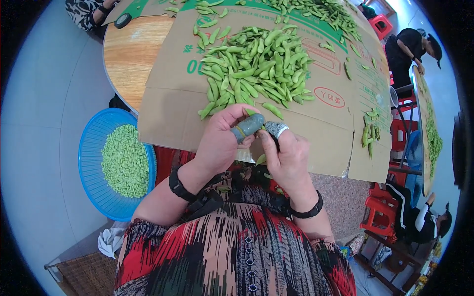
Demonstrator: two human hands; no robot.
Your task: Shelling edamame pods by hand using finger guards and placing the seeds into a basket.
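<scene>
My hands meet over the near edge of a cardboard sheet [173, 106]. My left hand [222, 138] is closed round a green soybean pod [250, 112], whose tip shows above a thumb in a grey cover with a yellow band. The fingers of my right hand [289, 155] pinch at the pod's other end; one wears a dark speckled cover with a silvery band. A pile of soybean pods [261, 64] lies just beyond my hands. Below them, a loose green piece [260, 159] shows near my lap.
A blue basket [85, 153] at my left holds shelled green beans [126, 163]. More pods [326, 17] lie at the far side, and a small heap of pods [370, 130] at the right. Two people sit by another table [418, 98] at right, among red stools [380, 214]. Another person's arm [103, 10] shows far left.
</scene>
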